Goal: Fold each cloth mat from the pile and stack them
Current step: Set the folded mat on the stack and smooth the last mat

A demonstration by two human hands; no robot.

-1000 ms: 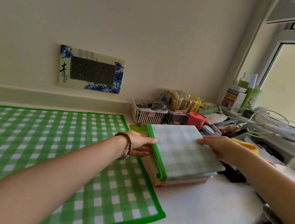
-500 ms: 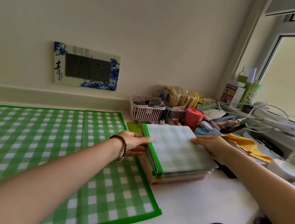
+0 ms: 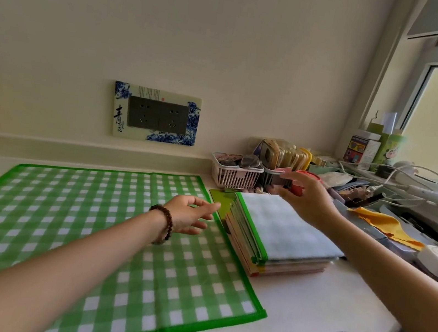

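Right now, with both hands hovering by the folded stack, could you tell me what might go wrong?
1. The folded stack seems to touch the right edge of the spread green checked mat; pulling that mat could skew or topple it.
2. The right hand hangs close to the red cup and white basket behind the stack, so a quick move might knock them over.

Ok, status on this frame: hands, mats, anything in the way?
Both open: left hand over the green checked mat, right hand above the stack of folded mats. Checked mat flat, unfolded. Behind the stack a pink basket, not blocking.
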